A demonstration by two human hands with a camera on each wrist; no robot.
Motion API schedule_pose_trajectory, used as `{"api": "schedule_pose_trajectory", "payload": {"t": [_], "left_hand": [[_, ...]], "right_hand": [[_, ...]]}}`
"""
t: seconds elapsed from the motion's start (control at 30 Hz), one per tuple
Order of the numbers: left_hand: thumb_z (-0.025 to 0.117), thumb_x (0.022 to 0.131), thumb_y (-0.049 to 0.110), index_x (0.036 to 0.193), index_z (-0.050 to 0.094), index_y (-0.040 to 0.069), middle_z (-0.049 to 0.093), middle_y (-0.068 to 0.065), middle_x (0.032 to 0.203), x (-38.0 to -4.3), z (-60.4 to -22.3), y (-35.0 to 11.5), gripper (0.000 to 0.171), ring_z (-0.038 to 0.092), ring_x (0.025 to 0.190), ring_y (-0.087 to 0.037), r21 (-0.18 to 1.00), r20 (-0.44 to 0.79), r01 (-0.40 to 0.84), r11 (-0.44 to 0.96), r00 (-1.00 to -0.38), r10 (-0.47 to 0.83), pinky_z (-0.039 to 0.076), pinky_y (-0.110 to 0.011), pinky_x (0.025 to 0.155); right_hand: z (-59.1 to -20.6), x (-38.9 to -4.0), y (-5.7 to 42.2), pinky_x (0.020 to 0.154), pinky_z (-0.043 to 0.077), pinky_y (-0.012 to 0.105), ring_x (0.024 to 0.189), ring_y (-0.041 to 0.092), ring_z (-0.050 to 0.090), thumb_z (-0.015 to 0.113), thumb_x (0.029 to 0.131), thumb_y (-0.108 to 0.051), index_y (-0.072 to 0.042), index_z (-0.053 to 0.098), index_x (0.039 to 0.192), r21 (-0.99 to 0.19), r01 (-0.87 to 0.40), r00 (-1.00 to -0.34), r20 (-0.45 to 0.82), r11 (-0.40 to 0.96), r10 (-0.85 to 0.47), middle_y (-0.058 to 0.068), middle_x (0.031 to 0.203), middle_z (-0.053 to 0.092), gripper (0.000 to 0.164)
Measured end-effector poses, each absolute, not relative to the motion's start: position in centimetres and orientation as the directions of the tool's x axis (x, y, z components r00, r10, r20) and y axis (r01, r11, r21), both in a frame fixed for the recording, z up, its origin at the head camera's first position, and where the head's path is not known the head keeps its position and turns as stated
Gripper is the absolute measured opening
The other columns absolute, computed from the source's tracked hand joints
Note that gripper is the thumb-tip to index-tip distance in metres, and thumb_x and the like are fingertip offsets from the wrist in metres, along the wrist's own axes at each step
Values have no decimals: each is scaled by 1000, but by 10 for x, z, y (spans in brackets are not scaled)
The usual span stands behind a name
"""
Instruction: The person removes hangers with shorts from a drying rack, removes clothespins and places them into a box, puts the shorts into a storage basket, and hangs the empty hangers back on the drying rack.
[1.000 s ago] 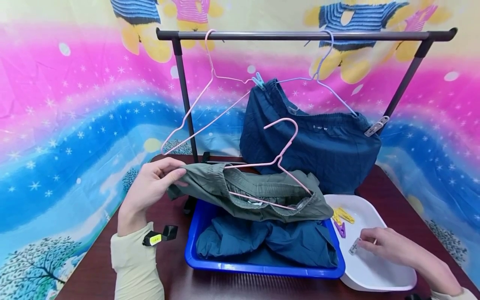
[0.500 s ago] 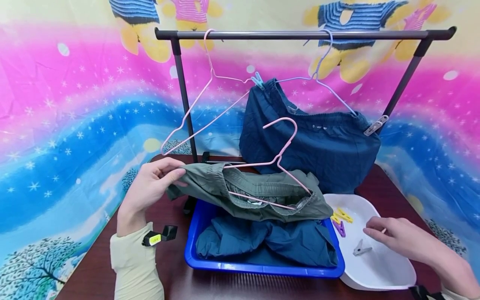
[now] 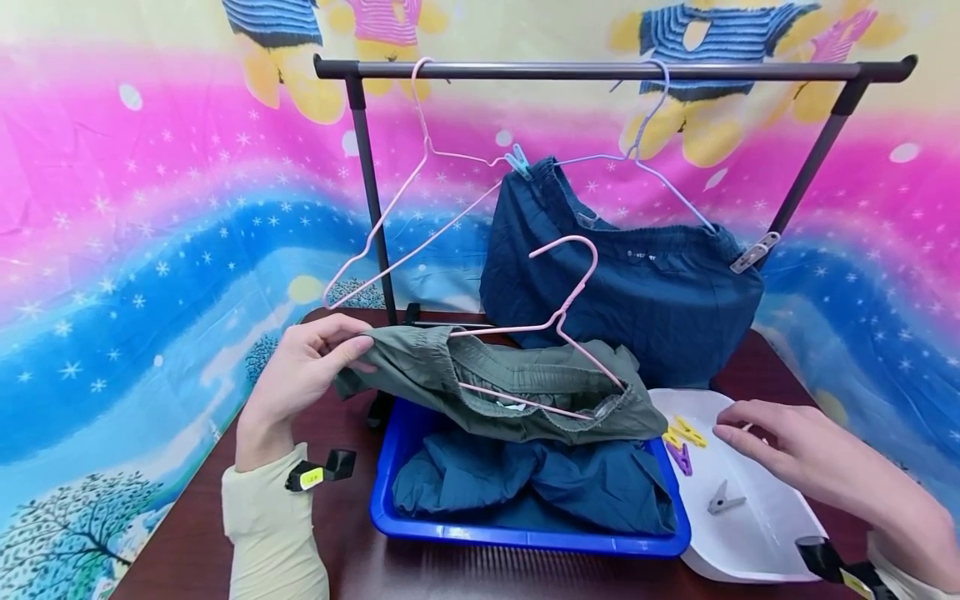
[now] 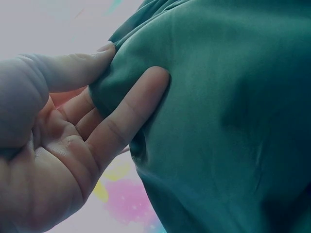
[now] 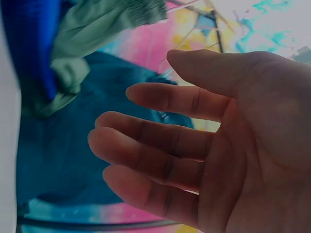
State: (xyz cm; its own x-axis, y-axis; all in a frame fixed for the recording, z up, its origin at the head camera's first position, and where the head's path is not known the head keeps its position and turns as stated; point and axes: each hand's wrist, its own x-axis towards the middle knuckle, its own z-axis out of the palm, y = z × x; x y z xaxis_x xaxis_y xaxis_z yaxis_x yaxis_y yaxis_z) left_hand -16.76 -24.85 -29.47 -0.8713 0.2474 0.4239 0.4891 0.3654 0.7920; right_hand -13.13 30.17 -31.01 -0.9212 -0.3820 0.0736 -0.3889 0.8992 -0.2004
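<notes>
My left hand (image 3: pixel 311 367) pinches the left end of the olive-green shorts (image 3: pixel 420 367) between thumb and fingers. In the left wrist view the thumb lies on one side of the cloth (image 4: pixel 209 97) and fingers on the other. A pink hanger (image 3: pixel 558 321) sits inside the elastic waist, its hook sticking up. My right hand (image 3: pixel 795 442) hovers over the right side of the white tray (image 3: pixel 765 550), holding nothing; in the right wrist view its fingers (image 5: pixel 146 145) are relaxed and spread. A grey clothespin (image 3: pixel 723 500) lies in the tray, with yellow clothespins (image 3: pixel 686 432) and a purple clothespin (image 3: pixel 680 458).
Below the green shorts, a blue basket (image 3: pixel 525 540) holds dark blue cloth (image 3: pixel 540 483). Behind stands a black rack (image 3: pixel 495 72) with a pink hanger (image 3: pixel 375 225) and a blue hanger (image 3: pixel 637 150). Navy shorts (image 3: pixel 622 292) hang there, clipped by clothespins at both ends.
My right hand has let go of the grey clothespin, which now lies in the tray, and has moved up and right. The left hand stays on the green shorts.
</notes>
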Motion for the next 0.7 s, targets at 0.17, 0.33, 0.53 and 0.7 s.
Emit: {"api": "schedule_pose_trajectory", "payload": {"t": [0.17,0.33,0.53,0.7], "left_hand": [[60,98,12,110,68,3,74,4,90,-167,-295,-248,17,74,77,-15,794,423,489,362,-871,250,57,-25,77],[60,98,12,110,68,3,74,4,90,-167,-295,-248,17,74,77,-16,794,423,488,361,-871,249,56,-24,77],[60,97,12,110,68,3,73,5,89,-167,-295,-248,17,74,77,-15,796,421,485,361,-873,244,56,-24,77],[60,98,12,110,68,3,73,5,89,-168,-296,-249,17,74,77,-15,798,418,483,359,-874,247,57,-25,77]], "right_hand": [[-298,-132,287,64,51,22,79,-3,56,65,94,-36,-25,69,109,-185,-432,-901,139,883,-412,-14,93,66,19],[-288,-132,272,65,52,20,84,2,61,66,93,-35,-25,68,112,-231,-439,-897,168,868,-408,-11,99,69,21],[-281,-134,259,65,51,20,88,5,61,66,94,-30,-24,67,117,-296,-479,-876,213,826,-432,-7,105,70,23],[-282,-136,251,67,52,21,88,5,62,65,95,-31,-24,67,117,-318,-488,-872,215,813,-439,-7,105,70,23]]}}
